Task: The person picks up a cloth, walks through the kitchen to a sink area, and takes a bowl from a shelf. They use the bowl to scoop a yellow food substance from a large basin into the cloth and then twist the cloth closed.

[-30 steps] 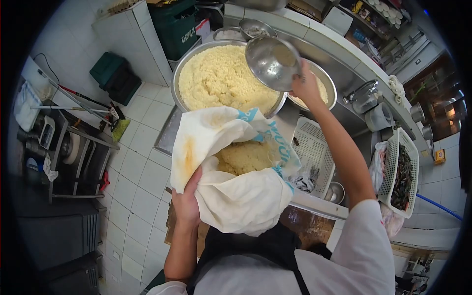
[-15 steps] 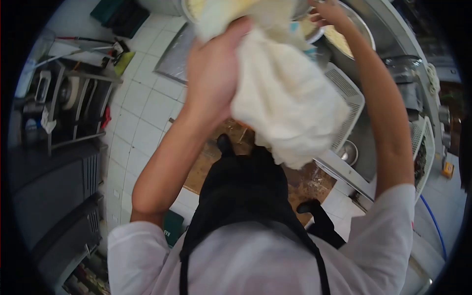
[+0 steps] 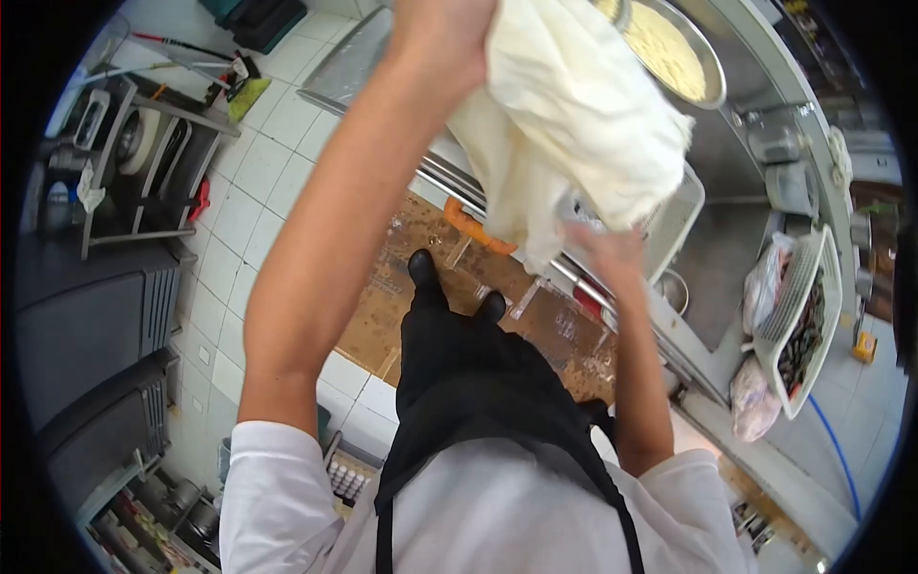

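A cream-coloured cloth point(image 3: 583, 115) hangs in loose folds over the sink area, its lower part drooping. At the top of the view my left hand point(image 3: 445, 43) is closed on its upper edge, with the fingers mostly hidden behind the fabric. My right hand point(image 3: 612, 253) is beside the cloth's lower end, smeared by motion, so I cannot tell whether its fingers grip the fabric. Beyond the cloth stands a metal bowl point(image 3: 712, 72) with a pale yellow, crumbly mass point(image 3: 666, 53) in it.
A white plastic basket point(image 3: 677, 225) sits in the sink beside a small metal bowl point(image 3: 674, 292). Another basket point(image 3: 824, 316) with dark contents and plastic bags stands at right. A metal tray point(image 3: 349, 62) lies at upper left. Flattened cardboard point(image 3: 421, 230) covers the floor at my feet.
My right hand has come down from the bowls to the cloth's lower end. My left hand has moved up, and the cloth has shifted up and right, uncovering the floor and counter edge.
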`<action>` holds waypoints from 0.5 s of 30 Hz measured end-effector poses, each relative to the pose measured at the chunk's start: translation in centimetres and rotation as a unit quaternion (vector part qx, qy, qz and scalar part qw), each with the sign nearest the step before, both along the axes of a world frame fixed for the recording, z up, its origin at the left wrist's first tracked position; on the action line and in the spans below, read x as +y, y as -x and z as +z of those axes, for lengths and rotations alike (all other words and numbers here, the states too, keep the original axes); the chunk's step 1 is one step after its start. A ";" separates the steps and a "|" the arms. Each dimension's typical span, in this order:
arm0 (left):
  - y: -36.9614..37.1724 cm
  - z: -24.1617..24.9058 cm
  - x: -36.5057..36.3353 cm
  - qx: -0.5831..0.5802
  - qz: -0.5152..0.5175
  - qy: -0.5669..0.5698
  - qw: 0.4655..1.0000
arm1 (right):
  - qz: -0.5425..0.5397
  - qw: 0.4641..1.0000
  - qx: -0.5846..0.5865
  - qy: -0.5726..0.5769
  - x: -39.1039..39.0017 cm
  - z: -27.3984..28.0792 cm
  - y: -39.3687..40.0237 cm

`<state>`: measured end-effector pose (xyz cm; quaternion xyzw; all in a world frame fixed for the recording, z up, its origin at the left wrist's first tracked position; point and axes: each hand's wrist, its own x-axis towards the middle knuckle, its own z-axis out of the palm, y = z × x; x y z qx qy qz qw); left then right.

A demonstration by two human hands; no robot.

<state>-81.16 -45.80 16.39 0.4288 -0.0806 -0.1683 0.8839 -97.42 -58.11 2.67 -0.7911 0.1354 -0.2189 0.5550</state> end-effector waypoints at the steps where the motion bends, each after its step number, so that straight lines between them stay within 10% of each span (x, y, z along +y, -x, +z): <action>1: 0.0 -0.3 -0.5 0.000 -0.012 -0.002 1.000 | 0.006 0.992 0.007 0.124 2.5 -0.5 -0.1; 4: -1.0 0.2 -1.4 0.017 -0.014 0.003 1.000 | -0.026 0.992 0.100 0.070 2.1 -3.6 -3.6; 6: -1.4 0.7 -1.5 -0.004 -0.025 0.025 0.999 | -0.098 0.919 -0.110 0.365 -0.7 -6.9 -6.5; 10: -2.2 1.5 -1.9 -0.014 -0.017 0.050 0.998 | -0.030 0.958 -0.277 -0.073 -4.8 -3.5 -10.1; 13: -2.9 0.8 -1.6 -0.077 -0.150 0.098 0.981 | -0.110 0.993 -0.035 -0.003 -12.4 -1.2 -13.1; 15: -1.5 0.2 -0.3 -0.037 -0.117 0.061 0.991 | -0.080 0.963 0.108 -0.234 -13.4 -0.1 -14.0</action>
